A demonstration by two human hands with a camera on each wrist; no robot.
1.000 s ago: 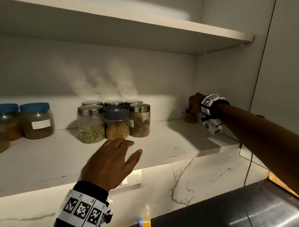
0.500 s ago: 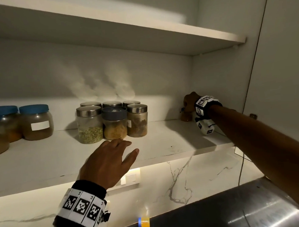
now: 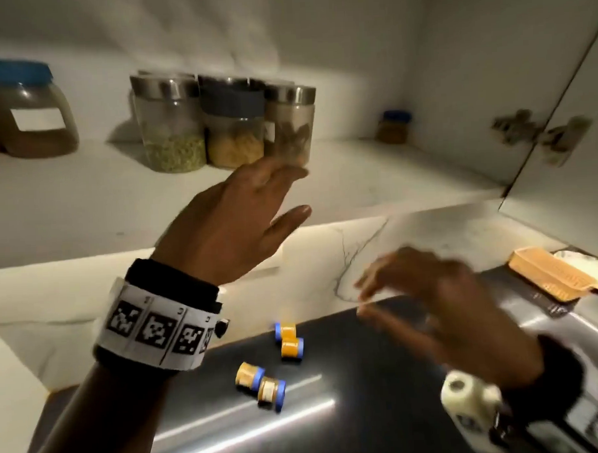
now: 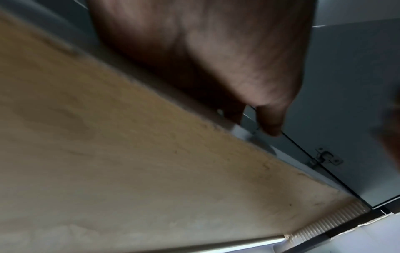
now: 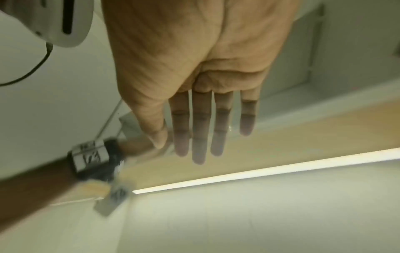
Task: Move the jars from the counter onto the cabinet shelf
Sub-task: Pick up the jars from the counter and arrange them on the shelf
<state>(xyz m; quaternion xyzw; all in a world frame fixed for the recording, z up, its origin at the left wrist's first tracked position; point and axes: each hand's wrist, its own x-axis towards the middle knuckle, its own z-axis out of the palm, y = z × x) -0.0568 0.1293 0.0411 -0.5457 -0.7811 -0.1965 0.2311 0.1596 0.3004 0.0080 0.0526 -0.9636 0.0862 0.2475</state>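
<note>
- My right hand [image 3: 441,305] is above the dark counter [image 3: 367,411], fingers loosely spread and holding nothing (blurred in the head view; the right wrist view shows the palm flat and the fingers straight).
- My left hand [image 3: 235,222] is raised in front of the cabinet shelf [image 3: 84,208], fingers straight and relaxed, also holding nothing.
- One small blue-lidded jar [image 3: 393,128] already stands upright at the shelf's back right corner, well apart from the big steel-lidded jars [image 3: 170,129].
- Four small jars are left on the counter, all on their sides: a far pair [image 3: 289,339] and a near pair [image 3: 261,385], each pair touching.
- They lie below and to the left of my right hand, between my two wrists; the right hand looks nearer, being lower.
- Their long axes run roughly left to right, so I judge a grasp from above across the body suits best.
- Risk: they are round and could roll.
</note>
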